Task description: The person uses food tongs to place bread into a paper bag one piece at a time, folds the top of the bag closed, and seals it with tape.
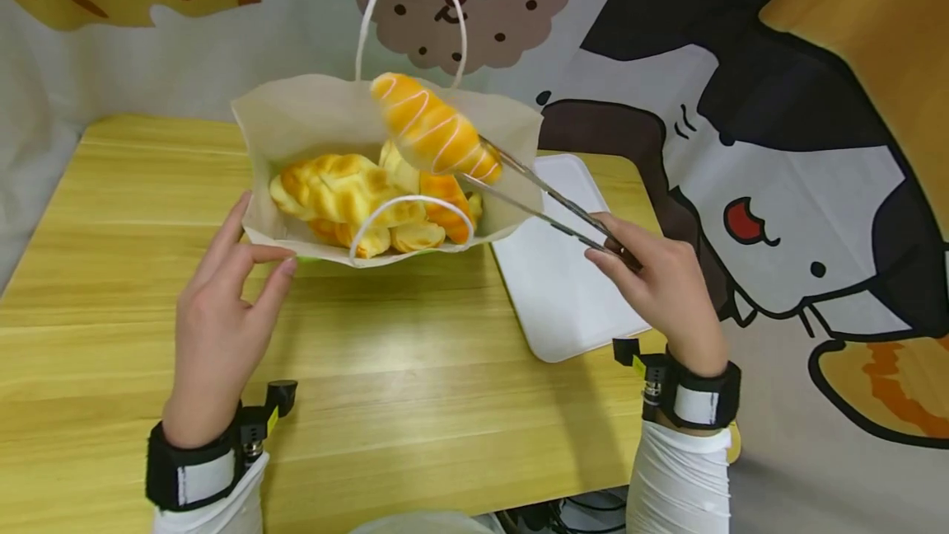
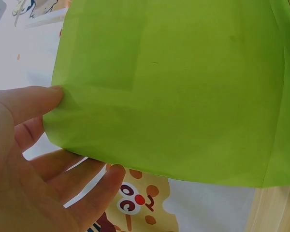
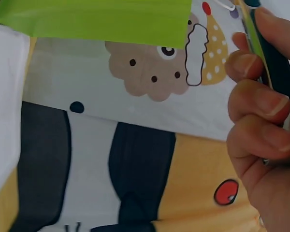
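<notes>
A paper bag (image 1: 311, 118), cream inside and green outside, stands open with white handles. Several toy breads (image 1: 334, 188) fill it, one of them braided and golden. At its near left corner my left hand (image 1: 226, 311) holds the rim, the thumb on the green front (image 2: 169, 96) and the other fingers spread along the side. My right hand (image 1: 660, 278) grips metal tongs (image 1: 559, 198). Between the tips of these tongs is an orange bread roll (image 1: 433, 126) with white zigzag lines, raised over the bag's right half. In the right wrist view, the fingers curl round the dark tongs handle (image 3: 275, 63).
A white tray (image 1: 563, 303) lies on the wooden table (image 1: 371, 402) right of the bag, under the tongs. Behind the table hangs a cloth with cartoon prints (image 1: 463, 15). Cables (image 1: 593, 513) show below the table's front edge.
</notes>
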The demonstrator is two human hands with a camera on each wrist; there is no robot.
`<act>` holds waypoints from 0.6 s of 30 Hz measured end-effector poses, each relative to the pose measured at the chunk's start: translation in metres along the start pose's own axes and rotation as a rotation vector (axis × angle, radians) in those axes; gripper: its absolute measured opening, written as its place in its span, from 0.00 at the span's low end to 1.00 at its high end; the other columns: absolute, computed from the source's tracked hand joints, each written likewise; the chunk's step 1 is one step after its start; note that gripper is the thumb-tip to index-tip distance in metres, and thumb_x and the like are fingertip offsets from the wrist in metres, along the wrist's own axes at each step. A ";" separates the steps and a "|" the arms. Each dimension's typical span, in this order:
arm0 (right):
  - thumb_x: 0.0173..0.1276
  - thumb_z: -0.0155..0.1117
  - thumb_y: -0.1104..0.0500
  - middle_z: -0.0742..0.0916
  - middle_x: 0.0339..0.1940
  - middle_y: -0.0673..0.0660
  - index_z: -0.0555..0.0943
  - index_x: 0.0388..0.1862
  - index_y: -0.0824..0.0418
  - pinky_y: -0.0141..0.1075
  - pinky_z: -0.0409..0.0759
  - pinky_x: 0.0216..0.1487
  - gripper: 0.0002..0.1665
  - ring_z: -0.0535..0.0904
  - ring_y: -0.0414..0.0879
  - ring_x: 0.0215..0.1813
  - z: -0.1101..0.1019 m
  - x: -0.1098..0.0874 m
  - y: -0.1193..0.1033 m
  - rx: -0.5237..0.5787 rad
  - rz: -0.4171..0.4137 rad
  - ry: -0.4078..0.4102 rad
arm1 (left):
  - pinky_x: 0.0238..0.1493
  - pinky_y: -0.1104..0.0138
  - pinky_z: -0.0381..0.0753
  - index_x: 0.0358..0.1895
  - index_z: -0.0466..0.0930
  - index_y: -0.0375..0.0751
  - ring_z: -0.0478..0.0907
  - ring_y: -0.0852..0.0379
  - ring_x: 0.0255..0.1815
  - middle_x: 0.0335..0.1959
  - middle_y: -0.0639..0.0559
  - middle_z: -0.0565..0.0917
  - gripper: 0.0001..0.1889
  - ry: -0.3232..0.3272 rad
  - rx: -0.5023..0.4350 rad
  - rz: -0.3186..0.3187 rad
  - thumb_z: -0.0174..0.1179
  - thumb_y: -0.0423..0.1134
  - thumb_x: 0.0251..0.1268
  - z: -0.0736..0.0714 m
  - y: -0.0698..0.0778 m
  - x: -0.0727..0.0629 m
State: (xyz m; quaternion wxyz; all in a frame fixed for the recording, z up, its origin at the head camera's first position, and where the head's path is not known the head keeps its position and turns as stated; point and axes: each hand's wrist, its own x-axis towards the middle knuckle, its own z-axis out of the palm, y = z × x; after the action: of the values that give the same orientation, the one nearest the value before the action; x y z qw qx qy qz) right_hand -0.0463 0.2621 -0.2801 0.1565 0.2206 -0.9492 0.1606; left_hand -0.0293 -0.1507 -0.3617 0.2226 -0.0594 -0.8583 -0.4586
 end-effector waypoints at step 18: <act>0.69 0.68 0.55 0.76 0.21 0.48 0.81 0.47 0.57 0.32 0.64 0.23 0.11 0.65 0.38 0.20 -0.016 0.052 -0.007 -0.161 -0.039 -0.326 | 0.63 0.38 0.71 0.42 0.83 0.31 0.68 0.37 0.73 0.77 0.51 0.66 0.08 -0.017 0.013 -0.001 0.68 0.28 0.61 -0.002 0.001 0.000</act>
State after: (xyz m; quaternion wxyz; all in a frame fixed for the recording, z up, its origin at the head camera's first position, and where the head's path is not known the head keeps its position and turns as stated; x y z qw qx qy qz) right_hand -0.0833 0.2427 -0.2455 0.0209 0.2488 -0.9674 0.0434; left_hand -0.0279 -0.1515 -0.3600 0.2157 -0.0616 -0.8630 -0.4526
